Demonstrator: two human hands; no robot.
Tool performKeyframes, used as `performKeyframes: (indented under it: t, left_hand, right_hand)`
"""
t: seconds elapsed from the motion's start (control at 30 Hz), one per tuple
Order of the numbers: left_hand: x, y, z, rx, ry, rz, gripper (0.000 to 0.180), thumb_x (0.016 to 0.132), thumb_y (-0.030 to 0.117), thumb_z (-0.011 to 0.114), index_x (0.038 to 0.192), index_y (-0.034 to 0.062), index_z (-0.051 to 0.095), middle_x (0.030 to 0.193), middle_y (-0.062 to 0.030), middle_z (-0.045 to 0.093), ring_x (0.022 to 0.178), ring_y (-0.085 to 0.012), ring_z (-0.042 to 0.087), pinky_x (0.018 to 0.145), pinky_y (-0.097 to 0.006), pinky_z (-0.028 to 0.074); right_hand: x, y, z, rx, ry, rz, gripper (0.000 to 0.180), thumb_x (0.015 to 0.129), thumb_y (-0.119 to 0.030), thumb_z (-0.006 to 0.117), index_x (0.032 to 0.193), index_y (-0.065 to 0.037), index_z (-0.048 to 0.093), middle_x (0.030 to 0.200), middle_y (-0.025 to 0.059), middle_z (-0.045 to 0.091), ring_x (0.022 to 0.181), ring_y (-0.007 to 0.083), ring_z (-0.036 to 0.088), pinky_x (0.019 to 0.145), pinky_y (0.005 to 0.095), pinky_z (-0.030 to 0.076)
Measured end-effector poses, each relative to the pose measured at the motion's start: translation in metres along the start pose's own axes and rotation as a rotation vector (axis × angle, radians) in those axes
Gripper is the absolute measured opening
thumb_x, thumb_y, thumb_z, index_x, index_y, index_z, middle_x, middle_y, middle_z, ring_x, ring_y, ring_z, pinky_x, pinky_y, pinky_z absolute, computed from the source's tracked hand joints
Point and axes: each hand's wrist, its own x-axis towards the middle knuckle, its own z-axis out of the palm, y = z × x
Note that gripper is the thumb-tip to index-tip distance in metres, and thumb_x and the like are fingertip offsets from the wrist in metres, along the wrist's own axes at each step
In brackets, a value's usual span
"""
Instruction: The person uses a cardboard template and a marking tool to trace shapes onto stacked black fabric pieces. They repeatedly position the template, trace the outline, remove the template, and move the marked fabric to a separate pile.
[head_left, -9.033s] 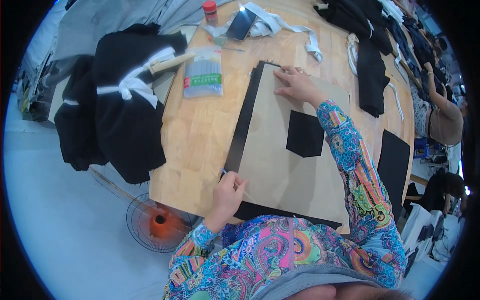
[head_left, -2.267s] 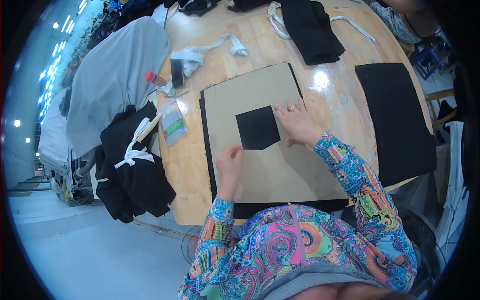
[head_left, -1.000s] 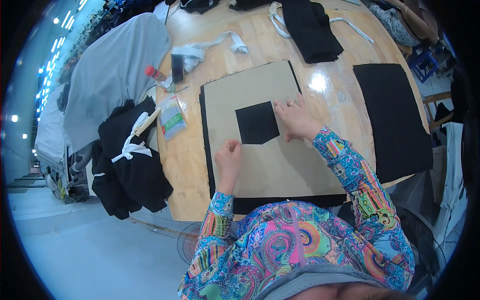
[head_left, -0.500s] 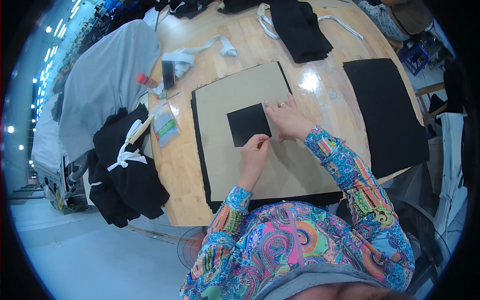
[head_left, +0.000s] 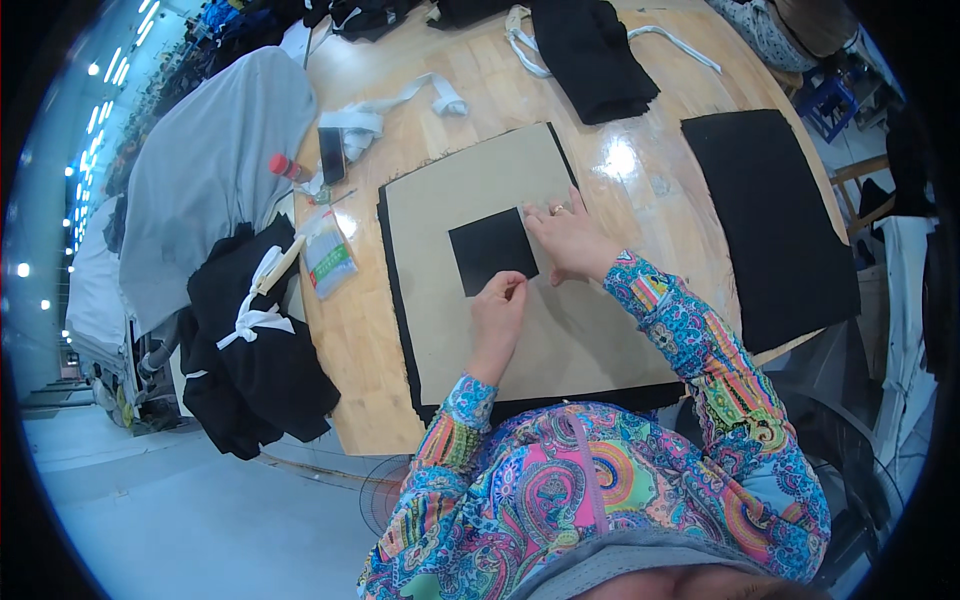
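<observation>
Since half a second ago, left hand has stayed at the black fabric square's lower edge, fingertips pinched together on it. Right hand lies flat, fingers spread, against its right edge. Bare tan pattern board surrounds the square, on the wooden table.

Bright overhead glare (fisheye-bent edges).

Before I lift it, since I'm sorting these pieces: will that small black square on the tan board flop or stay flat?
The small black square looks thin and matte like cloth, so probably floppy and light. Left hand and right hand press its edges, so it may slide on the smooth tan board.
</observation>
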Motion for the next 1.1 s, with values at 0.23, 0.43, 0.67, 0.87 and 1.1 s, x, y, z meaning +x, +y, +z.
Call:
performKeyframes:
  t: [0.23, 0.43, 0.67, 0.87, 1.1]
  left_hand:
    - [-0.01, -0.013, -0.028, 0.12, 0.077, -0.009, 0.012, 0.085, 0.011, 0.06, 0.091, 0.0018, 0.065, 0.081, -0.0128, 0.069, 0.075, -0.0208, 0.068, 0.068, -0.031, 0.052]
    - [-0.011, -0.012, -0.03, 0.111, 0.098, 0.018, 0.01, 0.084, 0.009, 0.062, 0.09, 0.0015, 0.065, 0.079, -0.0109, 0.069, 0.074, -0.0183, 0.068, 0.067, -0.029, 0.052]
    - [0.039, 0.001, -0.014, -0.165, 0.125, 0.114, 0.005, 0.083, 0.005, 0.064, 0.085, -0.0003, 0.065, 0.072, -0.0027, 0.065, 0.066, -0.0073, 0.06, 0.061, -0.022, 0.049]
    - [0.096, 0.0, 0.014, -0.084, 0.185, 0.138, 0.01, 0.084, 0.009, 0.063, 0.088, 0.0002, 0.066, 0.075, -0.0076, 0.068, 0.069, -0.0117, 0.064, 0.064, -0.025, 0.051]
    - [0.097, 0.008, 0.019, -0.005, 0.188, 0.157, 0.014, 0.085, 0.014, 0.063, 0.091, 0.0014, 0.066, 0.078, -0.0119, 0.07, 0.072, -0.017, 0.068, 0.066, -0.028, 0.051]
  right_hand:
    - [-0.002, -0.002, -0.009, 0.016, -0.055, 0.005, 0.095, 0.048, -0.025, 0.089, 0.127, -0.002, 0.042, 0.144, 0.0095, 0.037, 0.128, 0.0361, 0.04, 0.108, 0.063, 0.016]
    - [-0.001, -0.002, -0.011, 0.017, -0.079, 0.006, 0.094, 0.05, -0.025, 0.089, 0.127, -0.001, 0.041, 0.145, 0.0099, 0.036, 0.128, 0.0376, 0.039, 0.109, 0.0628, 0.015]
    - [0.0, 0.001, -0.004, 0.01, -0.058, -0.001, 0.094, 0.049, -0.026, 0.089, 0.127, -0.002, 0.041, 0.144, 0.0103, 0.037, 0.127, 0.0378, 0.039, 0.108, 0.0631, 0.016]
    - [-0.001, -0.002, -0.007, 0.013, -0.029, 0.009, 0.097, 0.046, -0.025, 0.09, 0.128, -0.003, 0.043, 0.141, 0.009, 0.041, 0.126, 0.0346, 0.043, 0.105, 0.0659, 0.018]
    - [-0.001, -0.002, -0.008, 0.016, -0.042, 0.008, 0.089, 0.048, -0.024, 0.089, 0.124, -0.003, 0.047, 0.14, 0.0096, 0.042, 0.126, 0.0343, 0.043, 0.105, 0.0664, 0.018]
